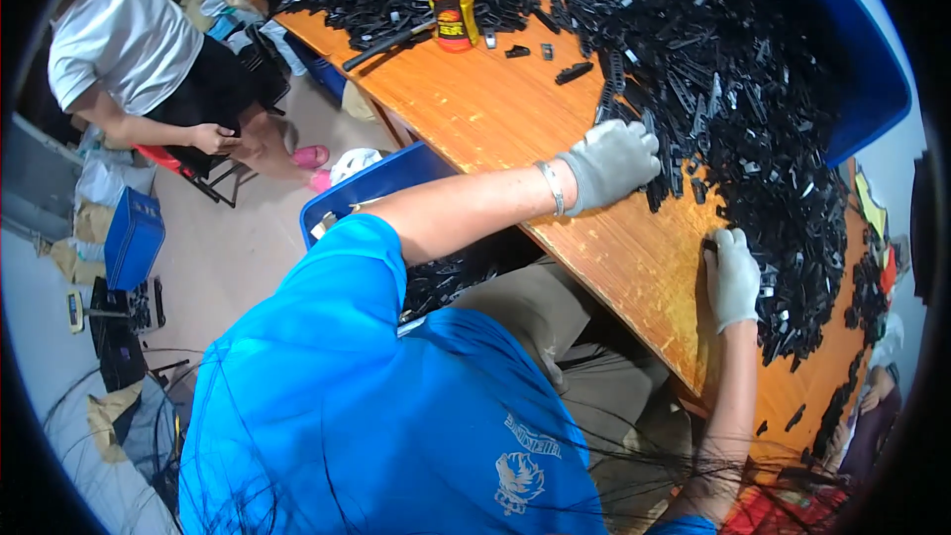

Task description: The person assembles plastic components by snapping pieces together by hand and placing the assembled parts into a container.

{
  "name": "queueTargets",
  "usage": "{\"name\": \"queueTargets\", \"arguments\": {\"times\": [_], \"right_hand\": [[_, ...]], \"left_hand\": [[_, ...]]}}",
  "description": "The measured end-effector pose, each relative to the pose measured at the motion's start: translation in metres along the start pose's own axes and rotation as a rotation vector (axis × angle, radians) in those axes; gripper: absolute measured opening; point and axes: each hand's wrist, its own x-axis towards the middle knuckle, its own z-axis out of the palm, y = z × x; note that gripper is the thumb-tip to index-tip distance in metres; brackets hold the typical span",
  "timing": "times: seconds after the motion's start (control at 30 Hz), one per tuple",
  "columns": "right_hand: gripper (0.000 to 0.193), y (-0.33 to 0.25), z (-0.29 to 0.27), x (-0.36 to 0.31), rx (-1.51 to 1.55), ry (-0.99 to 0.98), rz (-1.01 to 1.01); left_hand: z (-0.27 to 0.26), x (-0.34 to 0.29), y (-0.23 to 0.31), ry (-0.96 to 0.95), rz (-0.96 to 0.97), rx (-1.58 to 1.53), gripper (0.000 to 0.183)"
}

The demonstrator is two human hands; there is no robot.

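Note:
A large heap of small, narrow black plastic pieces (pixel 684 69), some ladder-like with slots, covers much of the orange-brown wooden table (pixel 495 99). My left hand (pixel 614 163), in a pale grey work glove, is at the heap's near left edge. Its fingers are curled, and what they hold, if anything, is hidden. Lower right, my right hand (pixel 733 277), also gloved, rests at the side of the heap over the bare wood. Its fingers are bent together, with a bit of something dark showing at the thumb side.
A blue bin (pixel 877 109) lies tipped at the right, pieces spilling from it. A bottle with a yellow cap (pixel 453 0) stands by a dark rod (pixel 386 46). Another blue bin (pixel 381 173) sits below the table's left edge. A seated person (pixel 149 50) is at left.

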Motion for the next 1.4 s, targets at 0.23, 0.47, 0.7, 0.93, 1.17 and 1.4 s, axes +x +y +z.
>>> {"name": "queueTargets", "arguments": {"times": [0.23,0.47,0.7,0.93,1.17,1.4], "right_hand": [[0.028,0.001,-0.001,0.004,-0.032,-0.069,0.016],[0.019,-0.05,0.007,-0.002,0.547,0.151,0.074],[0.019,-0.095,0.021,-0.014,0.35,0.106,0.115],[0.013,-0.102,-0.012,-0.003,0.12,-0.154,0.188],[0.022,-0.118,0.017,0.018,0.416,0.103,0.062],[0.016,-0.105,0.03,0.025,0.429,0.079,0.021]], "left_hand": [[-0.004,-0.028,0.02,-0.145,-0.048,-0.125,0.016],[-0.003,-0.055,0.032,-0.079,-0.037,-0.432,0.018],[-0.017,-0.077,0.03,0.002,-0.22,-0.491,0.024],[-0.007,-0.081,0.027,0.001,-0.269,-0.482,0.019],[-0.002,-0.082,0.027,0.01,-0.241,-0.515,0.019],[-0.006,-0.082,0.022,-0.057,-0.276,-0.531,0.018]]}}
